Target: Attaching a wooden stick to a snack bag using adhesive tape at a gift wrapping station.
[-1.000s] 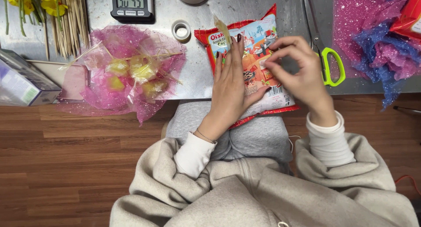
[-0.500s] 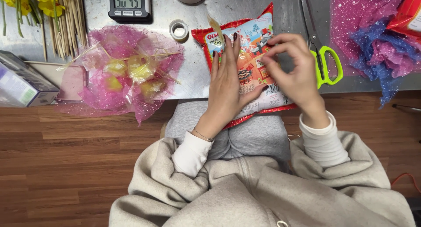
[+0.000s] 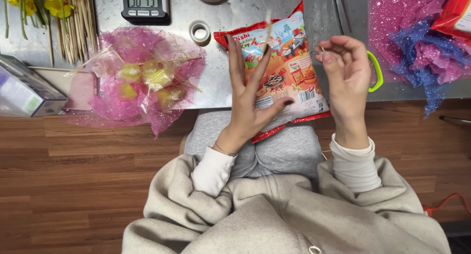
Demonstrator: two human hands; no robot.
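- My left hand [image 3: 248,102] lies flat on the snack bag [image 3: 282,70], fingers spread and straight, pinning it rather than gripping it; the thumb reaches right across the bag's near half.
- A thin pale strip, tape I think, [image 3: 268,23] stands up off my left fingertips near the bag's far edge. It is blurred, so I cannot tell whether it is stuck to a finger or to the bag.
- My right hand [image 3: 346,70] hovers just right of the bag, not touching it, fingers curled with thumb and forefinger pinched on something tiny and light-coloured that I cannot make out.
- The bag sits on the near edge of the metal table [image 3: 314,9], its near end hanging over towards my lap, its far corner pointing away from me.
- I judge the bag light, puffy and crinkly, with slick film that slides under a flat palm and contents that would crush; the sealed end seams are the best places to take hold.
- The strip looks flimsy and likely sticky, so it needs a fingertip pinch only.
- Left of the bag lies a pink wrap bundle [image 3: 142,82] with yellow sweets on sticks, and a small tape roll [image 3: 199,31] just beyond the bag's left corner.
- Green-handled scissors [image 3: 377,70] lie behind my right hand.
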